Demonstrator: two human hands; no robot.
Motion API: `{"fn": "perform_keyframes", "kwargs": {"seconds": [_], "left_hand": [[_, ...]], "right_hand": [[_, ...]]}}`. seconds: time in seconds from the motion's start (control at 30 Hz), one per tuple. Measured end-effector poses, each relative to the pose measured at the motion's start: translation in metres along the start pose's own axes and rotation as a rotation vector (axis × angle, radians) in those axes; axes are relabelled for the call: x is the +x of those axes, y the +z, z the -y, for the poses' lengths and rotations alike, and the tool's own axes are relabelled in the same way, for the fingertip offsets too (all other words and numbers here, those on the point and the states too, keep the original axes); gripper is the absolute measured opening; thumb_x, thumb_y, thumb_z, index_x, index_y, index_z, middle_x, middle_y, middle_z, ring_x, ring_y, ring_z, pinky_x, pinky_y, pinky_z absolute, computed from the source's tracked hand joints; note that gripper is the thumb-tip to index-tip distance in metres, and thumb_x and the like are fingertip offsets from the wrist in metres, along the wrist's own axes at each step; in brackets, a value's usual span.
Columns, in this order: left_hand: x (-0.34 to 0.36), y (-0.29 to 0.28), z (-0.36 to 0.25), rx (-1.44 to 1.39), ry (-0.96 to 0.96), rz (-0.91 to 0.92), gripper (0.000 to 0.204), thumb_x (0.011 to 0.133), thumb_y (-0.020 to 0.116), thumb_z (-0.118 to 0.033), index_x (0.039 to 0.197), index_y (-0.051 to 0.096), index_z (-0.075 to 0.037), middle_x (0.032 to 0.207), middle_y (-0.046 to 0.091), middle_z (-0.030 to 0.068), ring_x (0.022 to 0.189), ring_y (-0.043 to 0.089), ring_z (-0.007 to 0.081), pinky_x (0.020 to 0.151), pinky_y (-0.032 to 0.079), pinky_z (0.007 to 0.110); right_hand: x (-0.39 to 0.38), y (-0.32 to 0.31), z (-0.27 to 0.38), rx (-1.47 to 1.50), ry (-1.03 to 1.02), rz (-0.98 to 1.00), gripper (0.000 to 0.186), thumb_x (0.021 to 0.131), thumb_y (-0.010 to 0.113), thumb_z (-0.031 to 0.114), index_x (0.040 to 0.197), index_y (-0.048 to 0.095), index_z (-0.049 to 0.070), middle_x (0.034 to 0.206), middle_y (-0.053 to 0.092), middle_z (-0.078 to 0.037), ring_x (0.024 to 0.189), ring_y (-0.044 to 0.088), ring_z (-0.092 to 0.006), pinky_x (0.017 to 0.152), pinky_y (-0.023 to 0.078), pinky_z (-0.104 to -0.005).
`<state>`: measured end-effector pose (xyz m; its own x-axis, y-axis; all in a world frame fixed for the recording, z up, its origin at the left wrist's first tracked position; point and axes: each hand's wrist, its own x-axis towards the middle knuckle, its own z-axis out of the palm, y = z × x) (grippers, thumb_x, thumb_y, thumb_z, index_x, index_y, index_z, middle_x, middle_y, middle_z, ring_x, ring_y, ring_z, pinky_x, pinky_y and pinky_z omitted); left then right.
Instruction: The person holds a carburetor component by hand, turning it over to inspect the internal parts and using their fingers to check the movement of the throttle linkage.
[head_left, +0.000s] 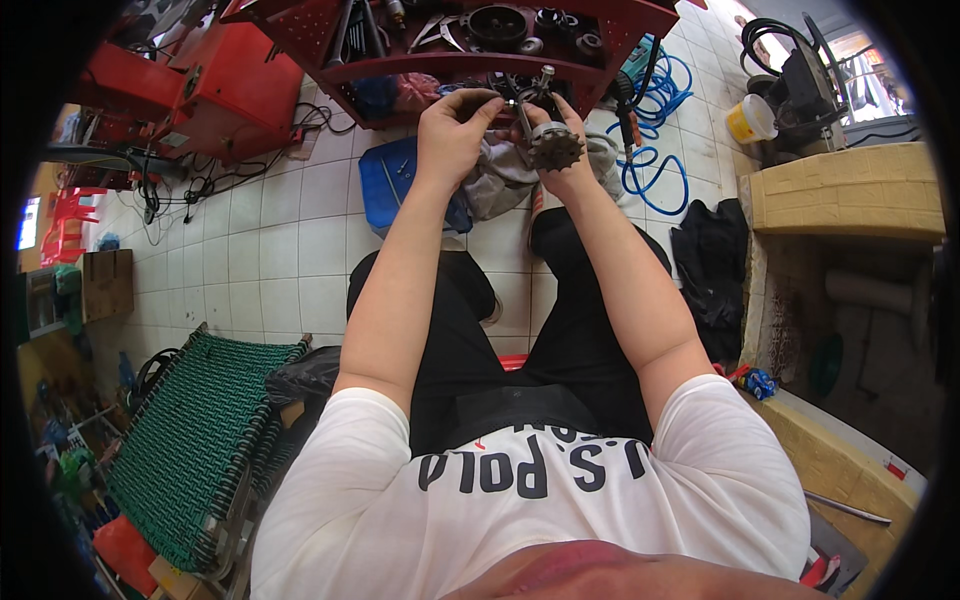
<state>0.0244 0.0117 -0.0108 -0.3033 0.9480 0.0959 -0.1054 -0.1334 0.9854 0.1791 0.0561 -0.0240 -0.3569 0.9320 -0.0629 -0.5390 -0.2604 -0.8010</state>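
And here it is, the toothed metal part (557, 148), held up in the air just on the person's side of the red rack (450, 65). The right hand (576, 128) has it, fingers curled closed around the body, some of that grip hidden behind the metal. Over to the left hand (452, 132): thumb and fingertips drawn together in a near-closed pinch before the rack, a tiny bright piece (510, 103) right at their tips, though I can't tell whether it's gripped or merely touched. Looks to me like a fine two-handed step, one side steadying, the other working at something small. The next move, I'd judge, calls for a firm right hold and a delicate, well-lined-up left pinch. Down on the tiled floor (240, 260), in front of the rack's middle, a crumpled grey cloth (497, 185); in front of its left half, a blue tray (380, 208) bearing small metal bits. To the rack's right, loops of blue hose (650, 163), and farther right, a white-and-yellow bucket (752, 119).
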Motion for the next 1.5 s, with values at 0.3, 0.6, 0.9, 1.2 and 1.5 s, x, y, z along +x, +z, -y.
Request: {"fn": "perform_keyframes", "kwargs": {"seconds": [0.3,0.6,0.9,1.2,1.5], "left_hand": [[0.000,0.002,-0.004,0.034,0.003,-0.004,0.022,0.094,0.078,-0.010,0.112,0.074,0.002,0.105,0.076,0.0069,0.095,0.069,0.0113,0.086,0.054,0.027],[-0.002,0.009,-0.002,0.041,0.135,0.018,0.027,0.095,0.078,-0.016,0.115,0.075,0.001,0.101,0.077,0.0072,0.090,0.070,0.0109,0.082,0.054,0.026],[-0.005,0.005,-0.006,0.113,0.070,-0.013,0.022,0.095,0.077,-0.014,0.110,0.077,0.002,0.102,0.078,0.0080,0.092,0.070,0.0110,0.083,0.055,0.026],[-0.001,0.004,0.002,0.136,0.118,-0.025,0.022,0.095,0.076,-0.011,0.113,0.076,0.002,0.104,0.078,0.0085,0.094,0.070,0.0113,0.085,0.055,0.026],[-0.003,0.006,-0.002,0.023,0.145,-0.028,0.021,0.096,0.075,-0.009,0.114,0.074,0.001,0.105,0.076,0.0073,0.093,0.069,0.0111,0.086,0.056,0.028]], "right_hand": [[-0.001,-0.002,0.004,-0.011,0.037,-0.045,0.018,0.097,0.067,0.006,0.113,0.060,0.001,0.092,0.067,-0.007,0.067,0.069,-0.0184,0.066,0.066,-0.0368],[0.010,-0.020,-0.010,-0.134,-0.065,-0.017,0.023,0.098,0.068,0.007,0.116,0.056,-0.001,0.089,0.065,-0.007,0.066,0.068,-0.0184,0.069,0.066,-0.0368],[0.002,-0.007,-0.003,-0.040,-0.023,-0.010,0.022,0.099,0.066,0.007,0.118,0.057,-0.001,0.091,0.066,-0.008,0.067,0.070,-0.0190,0.070,0.066,-0.0370],[0.000,-0.002,0.000,0.026,0.032,-0.033,0.022,0.099,0.070,0.008,0.116,0.059,0.000,0.095,0.069,-0.008,0.070,0.072,-0.0210,0.067,0.065,-0.0355],[0.001,-0.004,-0.005,0.039,0.028,-0.038,0.021,0.099,0.070,0.008,0.116,0.060,0.000,0.095,0.069,-0.008,0.072,0.072,-0.0205,0.068,0.066,-0.0357]]}}
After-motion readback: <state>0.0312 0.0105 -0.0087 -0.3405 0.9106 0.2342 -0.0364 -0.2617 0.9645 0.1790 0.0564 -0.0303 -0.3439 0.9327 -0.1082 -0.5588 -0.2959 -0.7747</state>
